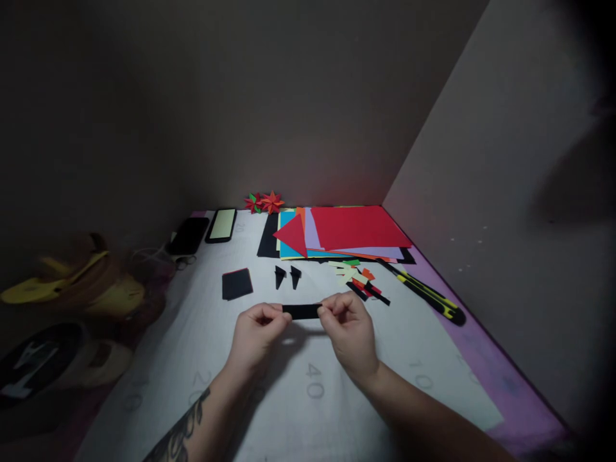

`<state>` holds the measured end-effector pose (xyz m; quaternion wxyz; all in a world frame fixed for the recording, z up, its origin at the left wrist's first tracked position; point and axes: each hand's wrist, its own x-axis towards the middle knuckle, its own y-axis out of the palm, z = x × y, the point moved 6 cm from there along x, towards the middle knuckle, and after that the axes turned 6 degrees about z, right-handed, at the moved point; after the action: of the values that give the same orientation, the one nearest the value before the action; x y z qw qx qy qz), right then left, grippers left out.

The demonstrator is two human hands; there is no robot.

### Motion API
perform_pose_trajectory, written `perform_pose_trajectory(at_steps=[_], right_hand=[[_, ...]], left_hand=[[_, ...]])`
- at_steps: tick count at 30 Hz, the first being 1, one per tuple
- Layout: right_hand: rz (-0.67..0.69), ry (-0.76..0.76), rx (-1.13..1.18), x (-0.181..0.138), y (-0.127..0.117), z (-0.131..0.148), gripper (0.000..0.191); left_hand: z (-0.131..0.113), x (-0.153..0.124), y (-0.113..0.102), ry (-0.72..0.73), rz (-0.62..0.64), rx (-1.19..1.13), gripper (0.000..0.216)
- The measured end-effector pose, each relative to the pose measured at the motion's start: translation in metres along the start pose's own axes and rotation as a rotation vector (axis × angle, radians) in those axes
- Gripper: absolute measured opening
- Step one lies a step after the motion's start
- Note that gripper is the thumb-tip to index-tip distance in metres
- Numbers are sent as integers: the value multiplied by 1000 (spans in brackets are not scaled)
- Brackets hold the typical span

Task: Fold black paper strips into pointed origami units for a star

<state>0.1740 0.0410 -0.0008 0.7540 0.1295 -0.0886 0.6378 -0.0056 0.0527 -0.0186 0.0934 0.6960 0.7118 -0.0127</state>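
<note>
A black paper strip point(302, 312) is stretched level between both hands, a little above the white sheet on the table. My left hand point(257, 330) pinches its left end between thumb and fingers. At the right end, my right hand point(350, 330) pinches it the same way. Just beyond the strip lie two small folded black paper pieces point(280, 277), side by side. To their left rests a stack of black paper squares point(237, 284), with a red edge showing beneath. Paper scraps point(359, 276) in several colours lie scattered beyond my right hand.
A black and yellow utility knife point(428, 295) lies along the right edge near the wall. Coloured paper sheets point(360, 228) are piled at the back. Two folded paper stars point(272, 202) sit behind, with a phone point(222, 225) to their left. Blurred yellow objects point(72, 282) crowd the left side.
</note>
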Motion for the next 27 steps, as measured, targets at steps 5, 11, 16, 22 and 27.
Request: perform_pose_trajectory(at_steps=[5,11,16,22,27], right_hand=[[2,-30,-11,-1,0,0,23],[0,-42,-24,-1,0,-1,23],[-17,-37,-12,-2,0,-1,23],[53,43,-29,0,1,-14,15],[225,-63,-220,4,7,-10,19]], left_hand=[[2,1,5,-20,33,-88,28],[8,2,5,-25,20,-135,29],[7,2,6,-13,34,-204,33],[-2,1,1,94,39,-57,32],[-9,-3,0,213,65,197,27]])
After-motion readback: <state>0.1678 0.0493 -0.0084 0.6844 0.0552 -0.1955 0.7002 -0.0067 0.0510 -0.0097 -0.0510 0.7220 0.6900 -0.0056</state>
